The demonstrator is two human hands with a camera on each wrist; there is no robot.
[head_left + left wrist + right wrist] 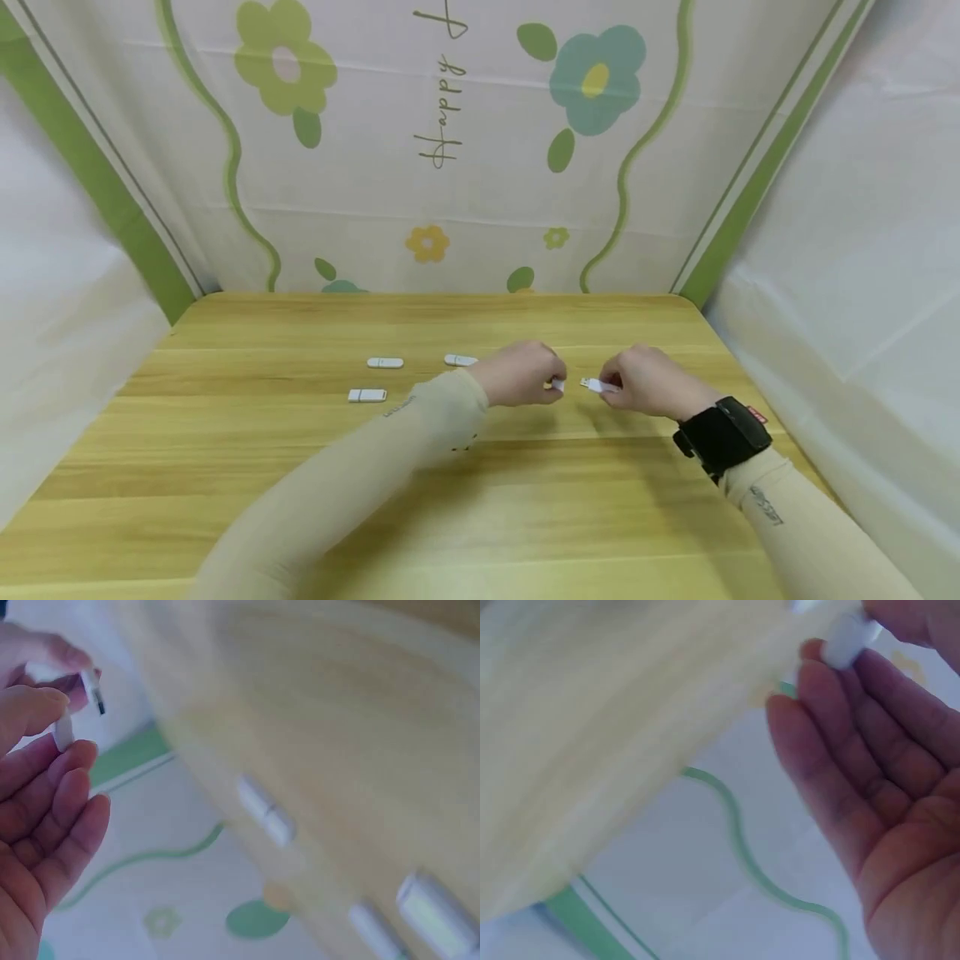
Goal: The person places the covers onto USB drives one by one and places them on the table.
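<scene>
My left hand point(522, 375) pinches a small white cap point(557, 385) between thumb and fingertips, above the wooden table. Facing it across a narrow gap, my right hand point(654, 385) pinches a white USB flash drive point(602, 386) whose bare metal plug points left toward the cap. The left wrist view shows the cap point(64, 733) and the flash drive point(91, 688) apart from each other. In the right wrist view a blurred white piece point(846, 641) sits at the fingertips, while the other fingers extend loosely.
Several more white USB flash drives lie to the left: one slim point(385, 363), one wider point(367, 396), and one point(460, 361) partly behind the left wrist. The wooden table point(300, 467) ends at a flowered cloth point(480, 192); white cloth hangs at both sides.
</scene>
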